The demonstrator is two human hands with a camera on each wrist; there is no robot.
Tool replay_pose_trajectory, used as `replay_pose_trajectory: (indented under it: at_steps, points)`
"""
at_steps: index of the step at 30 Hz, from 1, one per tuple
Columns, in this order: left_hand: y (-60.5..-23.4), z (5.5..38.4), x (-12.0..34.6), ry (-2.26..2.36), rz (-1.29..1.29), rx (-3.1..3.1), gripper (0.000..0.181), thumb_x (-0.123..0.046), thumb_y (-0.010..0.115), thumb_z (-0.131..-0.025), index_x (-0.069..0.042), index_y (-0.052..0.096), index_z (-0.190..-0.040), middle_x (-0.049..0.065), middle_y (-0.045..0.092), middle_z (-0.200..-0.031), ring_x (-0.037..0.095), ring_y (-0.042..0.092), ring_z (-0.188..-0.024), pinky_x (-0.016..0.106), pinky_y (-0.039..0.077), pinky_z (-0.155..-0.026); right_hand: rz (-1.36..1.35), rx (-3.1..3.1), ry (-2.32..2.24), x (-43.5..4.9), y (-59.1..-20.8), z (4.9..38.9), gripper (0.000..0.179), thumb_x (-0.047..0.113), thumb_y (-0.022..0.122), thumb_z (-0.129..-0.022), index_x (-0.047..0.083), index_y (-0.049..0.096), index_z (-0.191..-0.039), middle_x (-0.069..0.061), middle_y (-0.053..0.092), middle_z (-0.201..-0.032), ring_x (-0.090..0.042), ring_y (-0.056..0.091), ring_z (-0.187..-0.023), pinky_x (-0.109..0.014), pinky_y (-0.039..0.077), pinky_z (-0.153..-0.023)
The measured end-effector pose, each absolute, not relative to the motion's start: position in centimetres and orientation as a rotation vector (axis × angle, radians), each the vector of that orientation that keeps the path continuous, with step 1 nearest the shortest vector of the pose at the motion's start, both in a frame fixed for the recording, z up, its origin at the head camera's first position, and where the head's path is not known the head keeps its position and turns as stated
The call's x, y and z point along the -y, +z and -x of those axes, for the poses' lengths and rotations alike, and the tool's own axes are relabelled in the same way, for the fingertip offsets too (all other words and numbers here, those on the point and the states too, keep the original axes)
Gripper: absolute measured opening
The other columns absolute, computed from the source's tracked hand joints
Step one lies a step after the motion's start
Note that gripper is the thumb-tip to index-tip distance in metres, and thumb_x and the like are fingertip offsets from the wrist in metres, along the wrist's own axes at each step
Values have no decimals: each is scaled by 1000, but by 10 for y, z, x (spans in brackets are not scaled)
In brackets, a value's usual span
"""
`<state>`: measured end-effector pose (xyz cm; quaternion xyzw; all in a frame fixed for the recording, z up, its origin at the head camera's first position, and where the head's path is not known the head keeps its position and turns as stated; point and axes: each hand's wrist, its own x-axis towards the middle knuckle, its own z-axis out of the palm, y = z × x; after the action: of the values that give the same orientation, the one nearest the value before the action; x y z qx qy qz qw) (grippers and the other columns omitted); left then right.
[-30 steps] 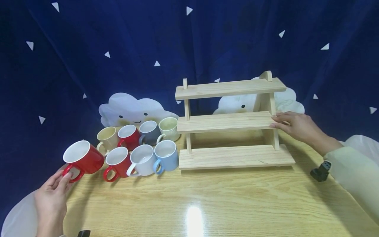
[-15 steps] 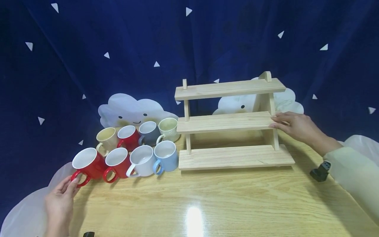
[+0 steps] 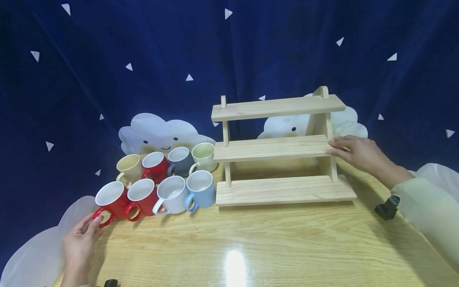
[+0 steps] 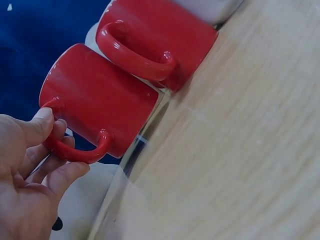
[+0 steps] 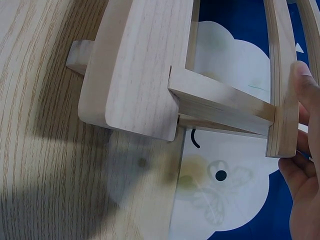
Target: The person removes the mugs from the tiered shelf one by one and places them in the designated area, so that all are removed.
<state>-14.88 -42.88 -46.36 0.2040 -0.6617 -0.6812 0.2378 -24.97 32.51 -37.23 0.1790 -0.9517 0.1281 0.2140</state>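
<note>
My left hand [image 3: 79, 243] pinches the handle of a red mug [image 3: 117, 205] at the left end of the front row of mugs. In the left wrist view the thumb and fingers curl about that handle, and the mug stands beside a second red mug [image 4: 160, 35]. To the right of these come a white mug [image 3: 173, 196] and a light blue mug [image 3: 203, 191]. My right hand [image 3: 362, 155] grips the right end of the middle board of a three-tier wooden shelf [image 3: 272, 148]. The right wrist view has the thumb on one face of that board [image 5: 284, 100] and fingers beneath.
Behind the front row stand a cream mug [image 3: 133, 169], another red mug [image 3: 159, 169], a grey mug [image 3: 181, 163] and a pale green mug [image 3: 205, 157]. All rest on a wooden table [image 3: 287, 239]. A dark blue curtain [image 3: 161, 48] with white shapes hangs behind.
My left hand has brought the red mug down and to the right, from the air to the end of the front row. My right hand and the shelf have stayed in place.
</note>
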Motion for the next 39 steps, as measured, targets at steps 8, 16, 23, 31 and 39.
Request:
replay_pose_trajectory:
  at_steps: [8,16,23,31,39]
  points:
    - [-469,151,430,-1886,-579,1841,19,-4,69,-91,-22,70,-96,-18,69,-82,-5,65,-77,12,53,-68,-523,2611,348,-324,-372,249,35,30,73,-88,5,73,-112,-20,65,-120,-42,57,-113,-62,43,-90]
    - [-471,151,431,-1896,-573,1884,18,-8,69,-91,-22,69,-101,-20,68,-84,-6,65,-78,12,53,-69,-523,2622,345,-324,-371,248,35,30,72,-89,5,73,-113,-20,65,-121,-42,57,-114,-61,43,-91]
    - [-470,149,433,-1886,-521,1946,16,-14,70,-91,-25,69,-102,-22,67,-86,-8,64,-79,11,53,-69,-507,2622,366,-323,-373,249,36,31,73,-88,5,73,-114,-20,64,-121,-43,57,-114,-62,42,-91]
    - [-463,142,438,-1576,-497,2288,44,-25,66,-95,0,58,-130,-32,59,-85,-16,59,-76,9,52,-67,-495,2630,378,-321,-372,248,38,33,72,-89,4,72,-115,-21,64,-122,-45,56,-114,-64,42,-90]
    - [-440,136,433,-1084,-475,2529,51,-34,60,-98,3,55,-133,-21,62,-103,-28,37,-76,4,38,-64,-462,2644,374,-322,-372,247,42,35,71,-90,3,70,-117,-22,62,-124,-45,54,-116,-64,41,-92]
